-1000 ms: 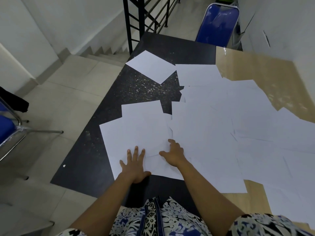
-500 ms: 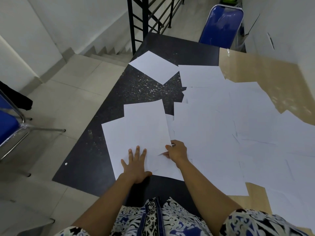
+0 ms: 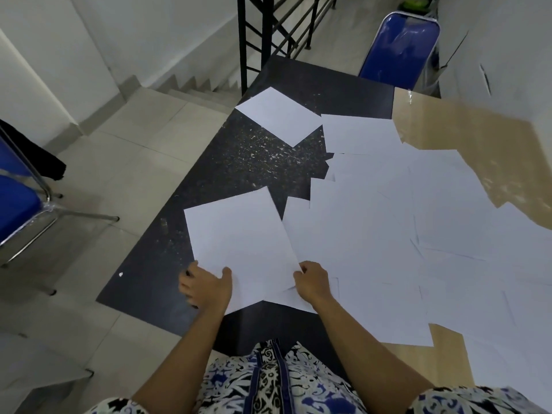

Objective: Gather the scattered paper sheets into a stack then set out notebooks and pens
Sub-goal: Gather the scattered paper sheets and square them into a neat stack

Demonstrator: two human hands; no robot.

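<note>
At the near edge of the dark table (image 3: 239, 168), both hands grip one small bundle of paper sheets (image 3: 242, 240); the left hand (image 3: 206, 286) holds the bundle's lower left corner, thumb on top and fingers curled beneath; the right hand (image 3: 312, 280) pinches the lower right edge, fingers folded round it. The bundle lies tilted, its near end raised slightly above the dark table and overhanging the near edge; how many sheets it contains cannot be determined.

Beyond and to the right of the bundle, the scattered sheets (image 3: 388, 234) overlap one another across the right portion of the dark table and onto the adjoining wooden tabletop (image 3: 466, 135); a single sheet (image 3: 280, 115) lies apart near the far left side of the dark table; another sheet (image 3: 358, 132) lies just beside it, toward the wooden tabletop.

Step in hand, as judged: gathering, at an early stage; only the first few sheets are collected and most remain loose. No notebooks or pens are in view; that stage has not begun.

Next move, as judged: square the bundle against the dark table, retain it in one hand, and free the other to draw in the nearest overlapping sheets; thin paper lies flat and resists lifting, so sliding each sheet toward an edge should ease pickup.

Past the far end of the dark table stands a blue chair (image 3: 400, 52); a black railing (image 3: 268, 34) stands to its left.
</note>
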